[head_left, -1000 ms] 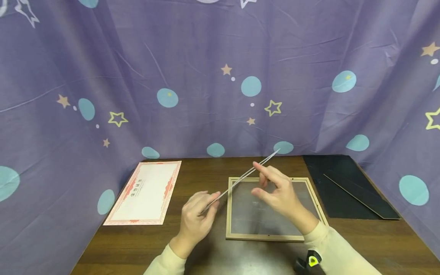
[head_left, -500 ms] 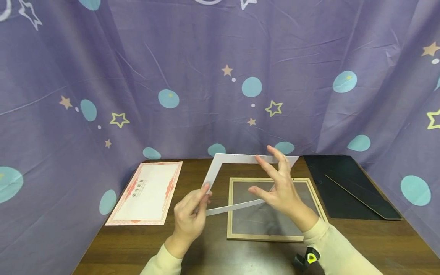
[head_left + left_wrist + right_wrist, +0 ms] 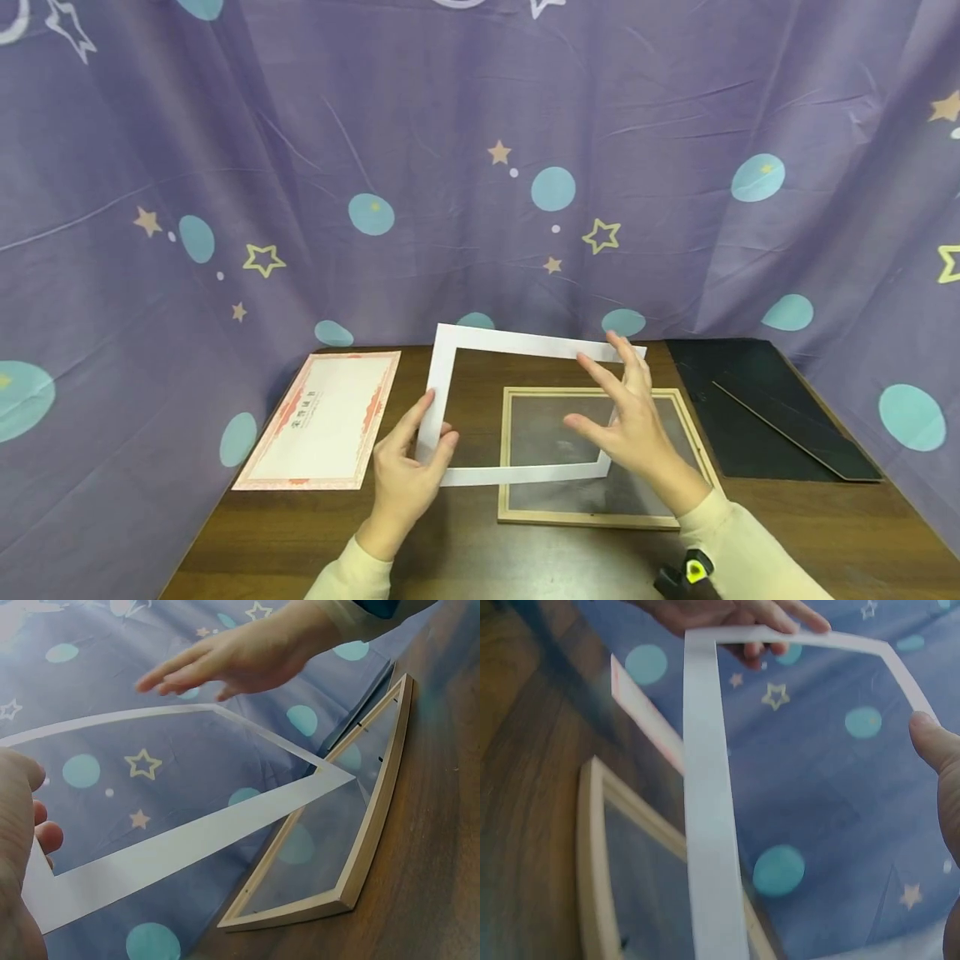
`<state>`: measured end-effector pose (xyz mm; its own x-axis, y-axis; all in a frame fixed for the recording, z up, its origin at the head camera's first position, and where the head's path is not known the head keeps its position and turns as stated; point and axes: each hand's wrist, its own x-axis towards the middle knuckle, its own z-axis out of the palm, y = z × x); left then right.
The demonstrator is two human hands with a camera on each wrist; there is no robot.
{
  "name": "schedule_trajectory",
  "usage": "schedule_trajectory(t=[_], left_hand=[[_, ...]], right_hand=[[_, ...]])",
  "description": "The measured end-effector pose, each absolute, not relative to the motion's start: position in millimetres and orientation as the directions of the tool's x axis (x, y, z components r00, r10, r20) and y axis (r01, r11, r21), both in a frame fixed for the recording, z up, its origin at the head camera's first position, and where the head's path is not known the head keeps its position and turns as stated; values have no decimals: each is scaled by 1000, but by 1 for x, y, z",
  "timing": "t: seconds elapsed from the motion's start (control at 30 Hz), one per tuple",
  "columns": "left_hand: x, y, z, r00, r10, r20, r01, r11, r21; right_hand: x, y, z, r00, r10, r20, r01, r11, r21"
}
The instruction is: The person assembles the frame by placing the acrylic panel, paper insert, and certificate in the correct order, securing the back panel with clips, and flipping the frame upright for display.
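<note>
My left hand [image 3: 405, 479] pinches the left side of a white picture mat [image 3: 517, 340] between thumb and fingers. The mat is held tilted up above the table, its broad face toward the head view. Spread fingers of my right hand [image 3: 633, 421] lie in front of the mat's right side, hiding part of it. In the left wrist view that hand [image 3: 247, 664] appears apart from the mat [image 3: 150, 859]. Beneath the mat's right part lies a light wooden picture frame [image 3: 592, 519] with a clear pane.
A certificate with a red patterned border [image 3: 330, 425] lies flat at the left of the brown table [image 3: 465, 558]. Black backing boards [image 3: 712, 367] lie at the right, one with a raised edge. A patterned purple curtain [image 3: 465, 275] hangs behind the table.
From nearly edge-on, the mat has turned to show its face and opening. My left hand has shifted left; my right hand has moved slightly right with its fingers spread wider.
</note>
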<state>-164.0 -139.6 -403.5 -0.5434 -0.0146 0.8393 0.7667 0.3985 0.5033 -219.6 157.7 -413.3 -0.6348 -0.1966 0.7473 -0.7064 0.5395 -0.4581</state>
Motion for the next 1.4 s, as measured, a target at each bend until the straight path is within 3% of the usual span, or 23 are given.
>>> schedule_trajectory(t=[0.2, 0.53, 0.73, 0.93, 1.13, 1.4], left_hand=[[-155, -140, -396, -626, -29, 779, 708, 398, 584], [-157, -133, -408, -760, -68, 646, 607, 279, 744], [-175, -123, -443, -836, -4, 549, 529, 261, 808], [-192, -116, -468, -832, 184, 523, 550, 399, 734], [-207, -105, -475, -829, 346, 440, 558, 571, 602], [-230, -91, -479, -880, 392, 270, 475, 688, 549]], right_hand=[[-219, 187, -440, -751, -138, 646, -606, 533, -591], [-218, 219, -459, -835, -191, 516, -543, 436, -718], [-212, 244, -466, -873, -139, 467, -460, 550, -697], [-214, 269, -476, -872, -116, 476, -409, 708, -576], [-221, 291, -485, -892, -136, 432, -385, 731, -564], [-241, 306, -493, -925, -150, 349, -328, 779, -535]])
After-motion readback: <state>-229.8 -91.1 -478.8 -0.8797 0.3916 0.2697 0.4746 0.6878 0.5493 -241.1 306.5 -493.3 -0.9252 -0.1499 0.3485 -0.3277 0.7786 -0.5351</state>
